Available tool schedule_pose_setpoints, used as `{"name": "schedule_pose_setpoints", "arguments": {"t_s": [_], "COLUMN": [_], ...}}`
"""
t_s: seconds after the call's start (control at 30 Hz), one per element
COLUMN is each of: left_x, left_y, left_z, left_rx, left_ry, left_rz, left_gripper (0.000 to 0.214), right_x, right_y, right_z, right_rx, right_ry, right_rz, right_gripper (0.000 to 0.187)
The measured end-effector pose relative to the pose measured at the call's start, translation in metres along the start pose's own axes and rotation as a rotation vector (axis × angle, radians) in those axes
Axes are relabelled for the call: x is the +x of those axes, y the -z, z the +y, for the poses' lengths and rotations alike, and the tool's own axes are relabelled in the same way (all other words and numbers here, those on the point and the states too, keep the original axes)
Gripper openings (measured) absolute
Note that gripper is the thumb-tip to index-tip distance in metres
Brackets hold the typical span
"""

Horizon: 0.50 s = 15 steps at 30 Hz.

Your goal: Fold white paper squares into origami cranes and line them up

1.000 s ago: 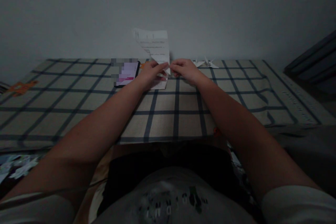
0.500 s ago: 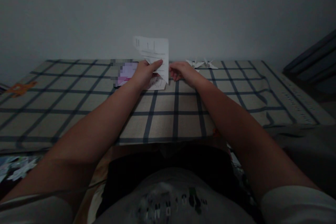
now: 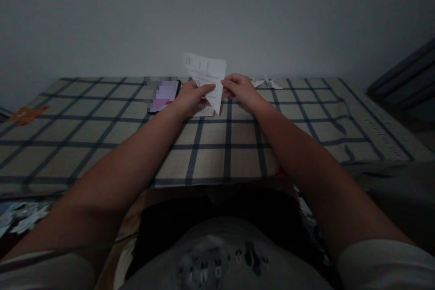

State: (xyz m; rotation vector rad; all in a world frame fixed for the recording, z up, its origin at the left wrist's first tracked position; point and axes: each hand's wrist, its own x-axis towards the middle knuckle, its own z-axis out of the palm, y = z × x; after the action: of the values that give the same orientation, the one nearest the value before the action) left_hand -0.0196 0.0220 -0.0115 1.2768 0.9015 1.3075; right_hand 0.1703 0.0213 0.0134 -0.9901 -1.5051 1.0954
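Note:
A printed white sheet of paper (image 3: pixel 207 69) is held up above the table, tilted, with a pointed lower corner. My left hand (image 3: pixel 193 96) grips its lower left part, thumb lying across the front. At the sheet's right edge, the fingers of my right hand (image 3: pixel 238 85) are pinched together on the paper. Under my left hand another printed paper (image 3: pixel 205 111) lies on the cloth, partly covered. Beyond my right hand are folded white paper figures (image 3: pixel 271 82), which look like cranes.
A checked tablecloth (image 3: pixel 210 163) covers the table, which meets a plain wall. Left of my left hand lies a phone (image 3: pixel 165 95) with its screen lit. An orange object (image 3: pixel 29 114) sits at the far left edge.
The sheet has shifted right and slightly down with my left hand and tilted. My right hand's fingers, earlier just beside the sheet, have closed on its right edge.

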Motion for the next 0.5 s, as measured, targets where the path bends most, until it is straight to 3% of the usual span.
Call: {"name": "schedule_pose_setpoints", "arguments": {"t_s": [0.5], "left_x": [-0.0021], "left_y": [-0.0028], "left_z": [0.0025], "left_rx": [-0.001], "left_ry": [0.013], "left_rz": [-0.006], "left_gripper": [0.024], "right_x": [0.0013], "right_y": [0.0005], "right_z": [0.0007], "right_rx": [0.002], "right_ry": [0.000], "right_rz": [0.002], "right_gripper": [0.031]}}
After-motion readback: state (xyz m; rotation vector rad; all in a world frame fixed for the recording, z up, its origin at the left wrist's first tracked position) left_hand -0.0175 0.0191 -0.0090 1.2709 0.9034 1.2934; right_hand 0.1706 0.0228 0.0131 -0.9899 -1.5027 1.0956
